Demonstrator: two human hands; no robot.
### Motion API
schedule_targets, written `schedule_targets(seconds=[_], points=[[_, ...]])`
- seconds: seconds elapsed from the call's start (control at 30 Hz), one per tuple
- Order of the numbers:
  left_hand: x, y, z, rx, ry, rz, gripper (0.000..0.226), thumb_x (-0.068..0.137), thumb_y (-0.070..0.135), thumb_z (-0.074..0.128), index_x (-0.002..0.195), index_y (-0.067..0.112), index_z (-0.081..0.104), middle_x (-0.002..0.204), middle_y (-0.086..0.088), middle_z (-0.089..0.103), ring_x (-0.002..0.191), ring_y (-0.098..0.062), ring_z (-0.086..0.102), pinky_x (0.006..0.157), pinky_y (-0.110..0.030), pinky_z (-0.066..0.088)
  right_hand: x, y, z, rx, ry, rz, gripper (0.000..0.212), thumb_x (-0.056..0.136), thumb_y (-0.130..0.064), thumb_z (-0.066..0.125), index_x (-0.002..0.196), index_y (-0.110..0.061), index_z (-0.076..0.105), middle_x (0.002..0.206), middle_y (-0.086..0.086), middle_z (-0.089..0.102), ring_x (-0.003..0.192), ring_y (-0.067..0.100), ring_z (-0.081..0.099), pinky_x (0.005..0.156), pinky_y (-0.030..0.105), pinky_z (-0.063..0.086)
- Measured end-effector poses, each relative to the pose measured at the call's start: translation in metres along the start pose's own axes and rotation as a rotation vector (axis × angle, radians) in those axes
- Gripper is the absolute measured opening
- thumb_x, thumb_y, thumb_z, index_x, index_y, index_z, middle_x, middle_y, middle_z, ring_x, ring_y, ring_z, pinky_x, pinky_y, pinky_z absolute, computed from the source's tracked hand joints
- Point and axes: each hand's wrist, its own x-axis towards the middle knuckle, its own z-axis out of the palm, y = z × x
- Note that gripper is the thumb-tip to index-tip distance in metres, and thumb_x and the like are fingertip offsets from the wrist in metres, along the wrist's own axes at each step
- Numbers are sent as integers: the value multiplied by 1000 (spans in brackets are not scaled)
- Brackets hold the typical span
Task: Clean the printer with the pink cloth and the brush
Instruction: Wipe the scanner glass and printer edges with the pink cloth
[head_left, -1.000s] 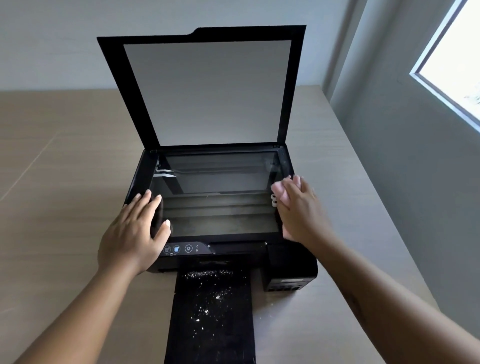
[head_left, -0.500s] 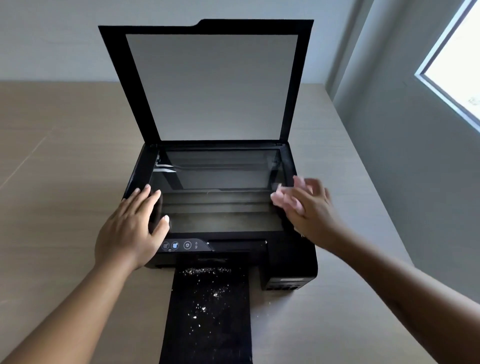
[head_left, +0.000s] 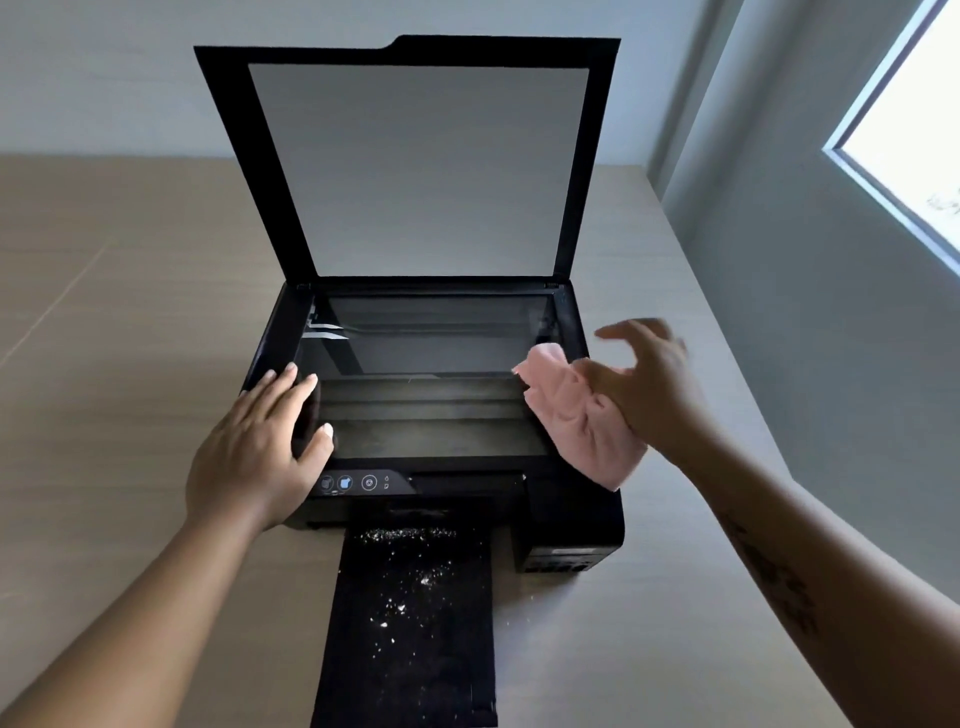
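A black printer (head_left: 566, 525) stands on the wooden table with its scanner lid (head_left: 415, 166) raised upright. The scanner glass (head_left: 426, 384) looks dusty near its front. My left hand (head_left: 260, 447) lies flat on the printer's front left corner, fingers on the glass edge. My right hand (head_left: 649, 384) hovers over the printer's right edge, lifted and blurred, with the pink cloth (head_left: 576, 415) hanging from its palm and thumb. White crumbs are scattered on the black output tray (head_left: 415, 613). No brush is in view.
The light wooden table (head_left: 119, 364) stretches to the left and behind the printer. A grey wall runs close along the table's right edge, with a window (head_left: 914, 135) at the upper right.
My right hand has lifted off the printer's right edge and moved right, and the pink cloth has unfolded from under it. The left hand has stayed put.
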Motion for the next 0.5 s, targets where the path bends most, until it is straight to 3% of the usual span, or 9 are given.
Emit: schedule_targets(seconds=[0.1,0.17,0.23,0.3,0.37,0.43,0.5], points=[[0,0,0,-2,2,1,72,84,56,26,146,22,41,157,1,32,145,-16,25,117,-37,24,-17,-7,-7,76,100,-60,22,92,-44,57,112,-37,61,117,-7,59,107,18,59,79,27,42],[0,0,0,-6,3,3,73,84,57,26,145,21,41,156,0,33,145,-17,26,117,-38,24,-34,-14,5,-273,22,-206,19,89,-58,49,103,-44,50,109,-10,57,113,24,55,82,32,46],[0,0,1,-4,5,5,73,84,57,26,145,21,42,156,-1,34,145,-18,27,116,-37,24,-47,-15,24,-430,-102,-225,45,84,-62,52,122,-41,44,122,-2,51,121,26,47,90,41,49],[1,0,1,-4,8,4,73,84,57,26,145,21,41,156,0,34,145,-17,27,116,-37,24,-47,-8,42,-356,-70,-311,47,86,-43,61,127,-23,51,123,4,52,119,28,47,88,45,50],[-1,0,2,-8,6,0,73,83,57,27,146,22,41,156,0,34,145,-17,27,116,-37,24,-43,10,52,-223,-31,-485,20,91,-19,60,109,-11,61,114,7,59,115,31,52,94,44,48],[-1,0,2,-9,8,2,72,84,56,27,146,21,41,156,0,34,145,-17,27,117,-37,24,-39,24,45,-148,-94,-600,10,95,-12,55,101,-11,63,110,2,59,113,27,54,93,40,47],[1,1,2,-4,6,6,72,84,56,28,145,21,43,155,0,35,144,-18,28,116,-38,25,-34,32,34,-54,-113,-584,15,98,-11,53,108,-12,64,114,1,57,108,22,57,85,31,47]])
